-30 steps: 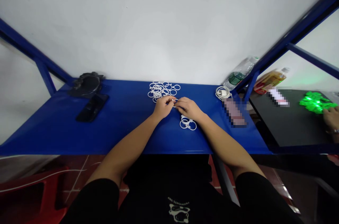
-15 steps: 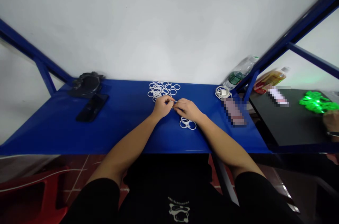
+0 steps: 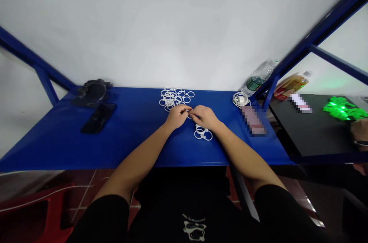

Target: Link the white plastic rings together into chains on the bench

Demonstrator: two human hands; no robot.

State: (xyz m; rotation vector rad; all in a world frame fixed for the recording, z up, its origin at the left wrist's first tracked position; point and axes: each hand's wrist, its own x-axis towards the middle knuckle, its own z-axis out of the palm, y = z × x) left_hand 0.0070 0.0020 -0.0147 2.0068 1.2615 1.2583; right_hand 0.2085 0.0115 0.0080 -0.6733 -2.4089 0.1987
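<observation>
- Rings, white and slim, lie in a loose, overlapping heap (image 3: 174, 98) on a blue table (image 3: 138, 128), at its far side by a pale wall (image 3: 184, 36).
- Just on the near side of the heap, a person's left hand (image 3: 176, 116) pinches a white ring (image 3: 189, 117) between thumb and forefinger, the tips pressed together with barely a gap.
- Opposite it, nearer and to the right of the heap, the right hand (image 3: 204, 116) has its fingers curled in and closed on the same ring; most of that ring is hidden by the fingers.
- Nearer than the heap and to its right, partly beneath the right hand, rests a small cluster of rings (image 3: 203, 133), touching one another.
- Well left of the heap lie a black phone (image 3: 98, 118) and, beyond it, a dark, crumpled object (image 3: 93, 95).
- Well right of the heap sit a coiled white cable (image 3: 241, 100), a leaning clear bottle (image 3: 254, 84) with a green label and a pixelated item (image 3: 253, 120).
- Farthest right of the heap, at a black table (image 3: 307, 135), a co-worker's hand (image 3: 359, 130) is beside a glowing green bundle (image 3: 342, 109).
</observation>
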